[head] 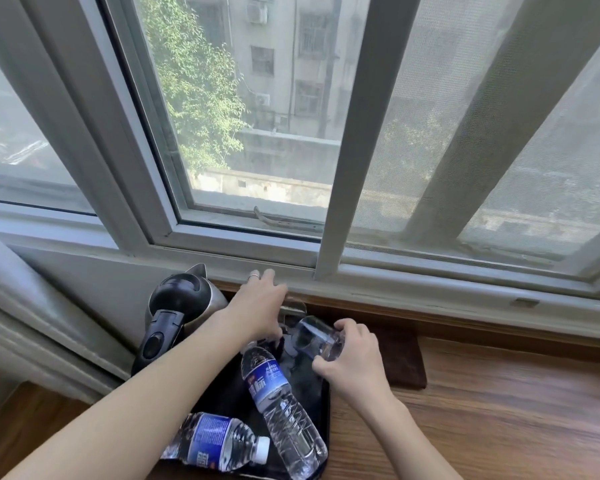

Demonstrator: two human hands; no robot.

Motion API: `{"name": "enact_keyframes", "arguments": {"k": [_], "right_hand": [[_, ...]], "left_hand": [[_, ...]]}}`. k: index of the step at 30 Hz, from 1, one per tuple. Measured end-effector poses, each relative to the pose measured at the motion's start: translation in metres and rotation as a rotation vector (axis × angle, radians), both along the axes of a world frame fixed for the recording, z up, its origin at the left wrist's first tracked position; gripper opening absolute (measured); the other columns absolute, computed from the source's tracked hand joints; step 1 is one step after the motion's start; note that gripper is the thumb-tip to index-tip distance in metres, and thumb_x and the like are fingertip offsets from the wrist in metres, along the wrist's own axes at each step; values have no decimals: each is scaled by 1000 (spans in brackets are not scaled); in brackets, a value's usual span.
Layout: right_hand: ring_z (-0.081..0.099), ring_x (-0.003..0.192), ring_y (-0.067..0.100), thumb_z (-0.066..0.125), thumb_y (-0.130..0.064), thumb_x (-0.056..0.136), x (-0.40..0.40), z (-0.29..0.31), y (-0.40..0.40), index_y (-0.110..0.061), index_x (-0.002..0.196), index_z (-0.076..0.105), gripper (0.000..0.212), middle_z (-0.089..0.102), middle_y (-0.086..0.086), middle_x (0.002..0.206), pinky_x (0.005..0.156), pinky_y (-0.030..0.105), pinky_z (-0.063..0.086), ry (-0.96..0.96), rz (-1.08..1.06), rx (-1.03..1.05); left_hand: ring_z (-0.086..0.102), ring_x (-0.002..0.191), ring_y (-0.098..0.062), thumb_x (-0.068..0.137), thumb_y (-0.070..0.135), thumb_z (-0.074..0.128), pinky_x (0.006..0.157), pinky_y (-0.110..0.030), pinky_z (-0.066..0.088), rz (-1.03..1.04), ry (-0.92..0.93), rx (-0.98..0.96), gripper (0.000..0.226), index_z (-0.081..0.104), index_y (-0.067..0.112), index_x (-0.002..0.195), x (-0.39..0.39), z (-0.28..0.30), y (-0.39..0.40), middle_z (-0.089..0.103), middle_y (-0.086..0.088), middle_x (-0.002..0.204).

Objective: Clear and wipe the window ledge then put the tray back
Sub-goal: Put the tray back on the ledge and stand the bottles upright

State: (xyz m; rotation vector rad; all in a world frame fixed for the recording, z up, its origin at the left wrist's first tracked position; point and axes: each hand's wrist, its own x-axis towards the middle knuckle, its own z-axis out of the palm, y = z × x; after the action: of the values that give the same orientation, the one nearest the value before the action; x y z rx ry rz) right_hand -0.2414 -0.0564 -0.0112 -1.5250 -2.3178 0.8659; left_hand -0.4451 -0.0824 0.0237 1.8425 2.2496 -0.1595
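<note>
1. Head view, far left: the kettle [184, 299] stands at the tray's [323, 403] far-left corner, on the wooden window ledge [499, 410].
2. The left hand [257, 306] reaches over the tray's far edge; whether its fingers grip anything I cannot tell.
3. Two water bottles [274, 393] lie on the tray, one's long axis running near-to-far.
4. The right hand [354, 358] grips a tipped glass [317, 337] above the tray's far-right corner.
5. A brown cloth [402, 362] lies just right of the tray, nearer the right hand.
</note>
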Motion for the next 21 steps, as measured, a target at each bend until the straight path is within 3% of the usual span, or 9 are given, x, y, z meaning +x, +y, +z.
{"name": "enact_keyframes", "arguments": {"k": [4,13,17,21], "right_hand": [[40,113,20,72,-35,71,-2,9,13,-20,130,48,65,51,0,119,96,26,35,-36,52,42],[36,114,21,71,-34,73,-22,9,19,-19,134,44,69,52,-1,125,97,28,37,-88,176,42],[36,115,23,71,-35,73,-36,7,20,-16,136,43,71,53,2,127,99,33,39,-117,226,39],[37,114,27,71,-34,72,-45,4,24,-14,136,42,73,53,5,126,100,36,39,-169,261,39]], "left_hand": [[48,104,-32,66,30,84,79,-37,50,-31,43,-28,58,53,11,112,7,14,-2,36,-10,121],[45,117,-34,74,24,78,91,-37,45,-48,-19,33,71,36,14,129,11,-4,-3,49,-8,126],[44,117,-34,70,19,79,87,-40,51,-16,-87,65,73,34,16,127,10,-14,-3,48,-6,125],[44,118,-34,67,20,81,93,-43,50,4,-124,60,78,33,16,129,7,-19,-1,48,-6,126]]}}
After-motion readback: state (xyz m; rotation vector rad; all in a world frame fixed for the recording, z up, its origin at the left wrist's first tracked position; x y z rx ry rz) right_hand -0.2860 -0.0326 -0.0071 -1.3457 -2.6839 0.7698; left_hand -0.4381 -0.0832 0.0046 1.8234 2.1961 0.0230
